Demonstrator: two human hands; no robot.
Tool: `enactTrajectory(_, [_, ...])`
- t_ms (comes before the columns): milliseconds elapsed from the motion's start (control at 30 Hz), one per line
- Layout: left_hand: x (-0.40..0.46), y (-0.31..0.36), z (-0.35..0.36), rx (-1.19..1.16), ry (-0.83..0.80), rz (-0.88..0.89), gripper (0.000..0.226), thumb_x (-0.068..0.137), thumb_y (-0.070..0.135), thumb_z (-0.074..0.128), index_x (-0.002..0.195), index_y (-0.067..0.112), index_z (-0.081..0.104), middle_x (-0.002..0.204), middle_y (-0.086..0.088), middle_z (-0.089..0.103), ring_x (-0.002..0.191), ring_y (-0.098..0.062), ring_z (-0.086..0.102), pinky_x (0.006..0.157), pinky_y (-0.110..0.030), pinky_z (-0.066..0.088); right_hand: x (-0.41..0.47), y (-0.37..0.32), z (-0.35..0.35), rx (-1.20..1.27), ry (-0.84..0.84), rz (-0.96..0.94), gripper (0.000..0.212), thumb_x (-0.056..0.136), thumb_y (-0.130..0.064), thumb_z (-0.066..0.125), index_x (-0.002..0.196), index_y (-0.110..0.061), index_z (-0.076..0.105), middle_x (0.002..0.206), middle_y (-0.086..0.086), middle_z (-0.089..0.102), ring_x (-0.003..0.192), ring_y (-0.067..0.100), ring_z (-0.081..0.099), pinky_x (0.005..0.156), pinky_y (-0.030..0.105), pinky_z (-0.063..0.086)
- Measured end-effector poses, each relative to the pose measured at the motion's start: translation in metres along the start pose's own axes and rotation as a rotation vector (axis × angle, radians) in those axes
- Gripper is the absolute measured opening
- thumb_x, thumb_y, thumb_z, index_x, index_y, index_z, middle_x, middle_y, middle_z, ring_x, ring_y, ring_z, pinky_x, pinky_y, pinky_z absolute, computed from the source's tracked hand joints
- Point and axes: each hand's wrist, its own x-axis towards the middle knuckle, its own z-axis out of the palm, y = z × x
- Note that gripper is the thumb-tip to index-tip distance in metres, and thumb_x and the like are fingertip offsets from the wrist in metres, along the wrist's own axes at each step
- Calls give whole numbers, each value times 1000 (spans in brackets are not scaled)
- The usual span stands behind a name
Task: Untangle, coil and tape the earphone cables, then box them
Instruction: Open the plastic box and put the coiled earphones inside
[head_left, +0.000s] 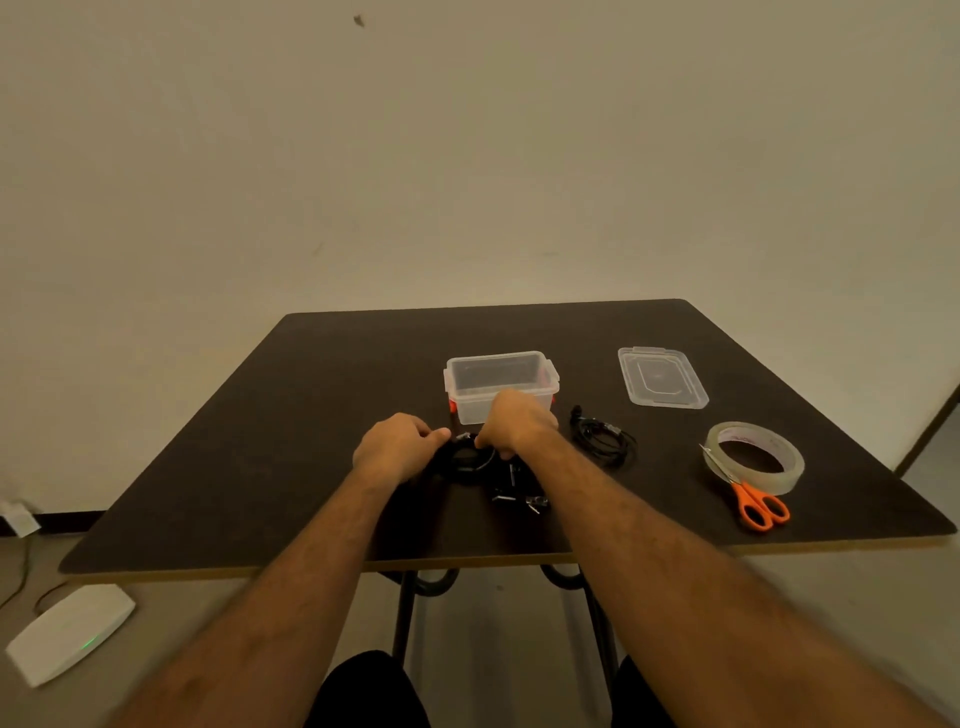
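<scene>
Reddish print on the tape roll core (too blurred to read), no other text

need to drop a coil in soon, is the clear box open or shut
Open: the clear box has no cover, and its lid lies flat on the table to its right.

Wall: plain, pale, dimly lit, with a small dark mark high up.
Table: dark top with rounded corners and a pale edge, on dark metal legs.
Floor: grey, with a white device showing a green light.
</scene>
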Motion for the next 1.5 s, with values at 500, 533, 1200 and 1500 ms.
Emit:
enactTrajectory(500, [-1,8,-20,-861,-35,-15,32,103,39,45,112,11,60,110,-11,64,91,-24,67,67,-33,58,14,-25,-62,66,120,-162,17,83,-22,73,90,-7,74,73,4,73,67,13,71,71,34,62])
enactTrajectory(533, [2,12,-24,-890,2,23,31,103,37,47,109,10,61,108,-12,65,89,-23,68,67,-33,58,17,-27,-71,79,136,-159,16,82,-23,73,85,-7,75,68,3,72,61,12,70,69,34,62])
enactTrajectory(1200, [93,93,-15,70,161,131,27,99,34,54,108,14,68,88,-5,66,79,-22,65,67,-34,55,101,26,-71,-130,165,-3,12,87,-20,68,77,-13,65,71,3,62,62,15,58,56,28,47])
enactTrajectory(1500, [90,99,-4,104,190,190,25,99,33,56,112,15,68,97,-3,68,86,-16,62,70,-30,47,99,22,-54,-390,190,-92,12,93,-26,66,96,-14,65,69,1,50,63,15,51,62,30,44])
